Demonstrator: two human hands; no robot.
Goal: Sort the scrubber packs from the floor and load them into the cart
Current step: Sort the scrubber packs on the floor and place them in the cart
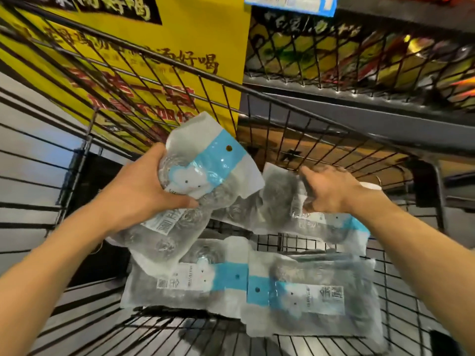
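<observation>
Above the cart (257, 95), our left hand (138, 191) grips a clear, blue-banded pack (195, 176) angled up-right; right hand (331, 191) holds another pack (285, 201).

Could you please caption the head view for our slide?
Left hand grips a scrubber pack over the wire cart; right hand holds another.
</observation>
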